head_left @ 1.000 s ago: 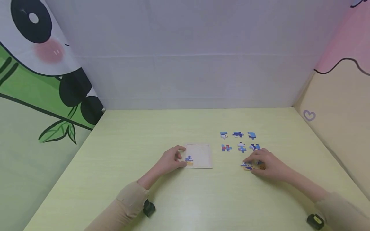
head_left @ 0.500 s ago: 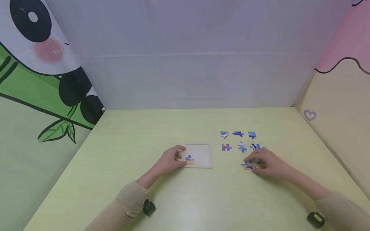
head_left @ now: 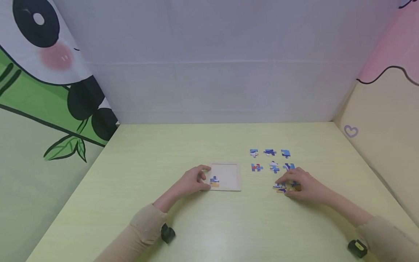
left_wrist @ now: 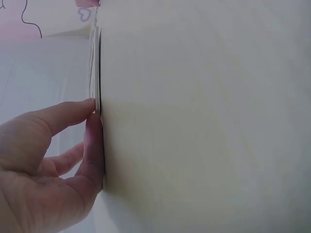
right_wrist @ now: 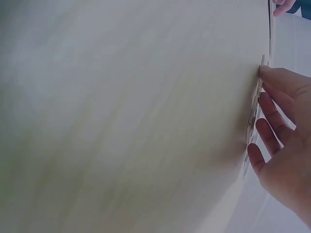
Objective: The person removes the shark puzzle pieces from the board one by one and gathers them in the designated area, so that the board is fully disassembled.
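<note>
My left hand (head_left: 193,181) holds the left side of a square, pale puzzle tray (head_left: 228,174), index finger near its upper corner and thumb near its lower one. Seen from the left wrist, the thumb and fingertips meet the thin edge of the tray (left_wrist: 97,68). One blue-and-yellow jigsaw piece (head_left: 214,181) lies in the tray's lower left corner. To the right, my right hand (head_left: 306,186) arches over a small cluster of jigsaw pieces (head_left: 280,189), gripping a piece between thumb and fingers. The palm side hides part of that cluster.
Beyond the right hand, several loose jigsaw pieces lie in two rows, among them a red-and-blue one (head_left: 256,167) and a dark blue one (head_left: 270,152). The pale wooden table (head_left: 157,145) meets a grey-white cloth wall (head_left: 212,91) behind.
Both hands stay practically in place, with only a slight shift at the left sleeve. The tray and loose pieces lie as before.
</note>
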`<state>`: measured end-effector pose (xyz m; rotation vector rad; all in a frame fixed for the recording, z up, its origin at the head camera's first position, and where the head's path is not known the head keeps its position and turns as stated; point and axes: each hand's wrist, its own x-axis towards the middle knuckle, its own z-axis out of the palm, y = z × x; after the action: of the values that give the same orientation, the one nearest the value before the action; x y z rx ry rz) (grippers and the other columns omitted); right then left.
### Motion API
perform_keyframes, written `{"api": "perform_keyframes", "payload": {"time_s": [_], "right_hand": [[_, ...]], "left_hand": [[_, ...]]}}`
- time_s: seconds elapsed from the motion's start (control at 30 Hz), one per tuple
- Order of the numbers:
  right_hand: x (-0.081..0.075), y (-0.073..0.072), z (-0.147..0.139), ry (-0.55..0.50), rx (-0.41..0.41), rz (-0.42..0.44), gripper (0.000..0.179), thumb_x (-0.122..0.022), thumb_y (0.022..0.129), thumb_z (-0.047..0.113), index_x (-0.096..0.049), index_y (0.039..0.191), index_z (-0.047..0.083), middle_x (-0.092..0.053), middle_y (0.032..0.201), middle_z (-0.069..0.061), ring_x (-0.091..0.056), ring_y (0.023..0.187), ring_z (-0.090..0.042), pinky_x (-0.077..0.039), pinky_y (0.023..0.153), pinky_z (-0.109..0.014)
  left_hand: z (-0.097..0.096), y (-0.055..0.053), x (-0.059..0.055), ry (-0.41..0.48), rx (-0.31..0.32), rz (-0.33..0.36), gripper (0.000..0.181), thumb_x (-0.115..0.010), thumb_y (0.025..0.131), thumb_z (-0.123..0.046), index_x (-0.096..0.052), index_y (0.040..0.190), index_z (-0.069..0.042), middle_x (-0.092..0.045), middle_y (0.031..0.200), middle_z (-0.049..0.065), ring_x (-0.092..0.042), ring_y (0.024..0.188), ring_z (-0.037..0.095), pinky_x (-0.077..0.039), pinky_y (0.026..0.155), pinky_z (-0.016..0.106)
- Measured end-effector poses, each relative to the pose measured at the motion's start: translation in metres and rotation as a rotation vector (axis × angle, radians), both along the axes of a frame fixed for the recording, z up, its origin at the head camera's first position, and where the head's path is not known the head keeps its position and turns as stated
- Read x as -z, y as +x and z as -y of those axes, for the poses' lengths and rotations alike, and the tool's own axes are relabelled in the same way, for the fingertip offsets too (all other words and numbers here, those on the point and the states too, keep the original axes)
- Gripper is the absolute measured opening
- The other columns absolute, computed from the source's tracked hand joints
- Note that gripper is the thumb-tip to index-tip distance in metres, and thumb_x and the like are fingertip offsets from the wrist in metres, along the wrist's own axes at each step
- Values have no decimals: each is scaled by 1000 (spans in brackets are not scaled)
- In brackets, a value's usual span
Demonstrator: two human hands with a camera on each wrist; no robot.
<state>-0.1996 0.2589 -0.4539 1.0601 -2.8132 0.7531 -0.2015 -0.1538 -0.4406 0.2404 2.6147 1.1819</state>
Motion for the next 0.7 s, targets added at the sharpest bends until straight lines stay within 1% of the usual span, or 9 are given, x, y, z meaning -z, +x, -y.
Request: {"api": "perform_keyframes", "payload": {"time_s": [0.1, 0.2, 0.3, 0.4, 0.6, 0.7], "right_hand": [[-1, 1, 0, 12, 8, 8, 39, -81, 79, 18, -71, 115, 28, -68, 112, 12, -54, 103, -10, -43, 87, -34], [-3, 3, 1, 21, 13, 3, 43, -82, 77, 18, -69, 117, 27, -68, 115, 10, -54, 106, -12, -39, 87, -38], [-4, 4, 3, 27, 6, -26, 46, -83, 74, 18, -69, 117, 25, -68, 117, 8, -53, 108, -15, -35, 87, -38], [-7, 4, 6, 37, -2, -50, 47, -83, 73, 20, -68, 118, 23, -68, 118, 7, -53, 111, -19, -35, 88, -40], [-10, 1, 21, 40, 19, -41, 43, -81, 78, 21, -68, 120, 19, -68, 118, 4, -54, 112, -21, -35, 90, -42], [-9, -2, 33, 23, 26, -34, 42, -79, 81, 21, -68, 122, 16, -69, 117, 3, -56, 113, -23, -36, 92, -46]], "left_hand": [[1, 0, 0, 6, 5, 18, 68, -80, 79, -9, -51, 140, -10, -57, 100, 7, -61, 76, 13, -49, 64, 25], [2, 0, -1, 8, 9, 28, 70, -81, 77, -9, -51, 141, -11, -57, 101, 6, -62, 77, 13, -48, 65, 25], [2, 0, -3, 4, 15, 29, 71, -81, 77, -9, -50, 141, -11, -57, 101, 6, -61, 78, 13, -48, 65, 25], [1, 1, -4, 4, 18, 28, 71, -81, 77, -8, -50, 141, -10, -57, 101, 6, -61, 78, 13, -47, 65, 25], [0, 2, -7, 14, 19, 26, 72, -81, 76, -7, -50, 141, -8, -57, 100, 7, -62, 77, 13, -48, 65, 25], [0, 2, -7, 9, 17, 21, 71, -81, 76, -7, -51, 140, -8, -58, 99, 7, -62, 77, 13, -48, 64, 24]]}}
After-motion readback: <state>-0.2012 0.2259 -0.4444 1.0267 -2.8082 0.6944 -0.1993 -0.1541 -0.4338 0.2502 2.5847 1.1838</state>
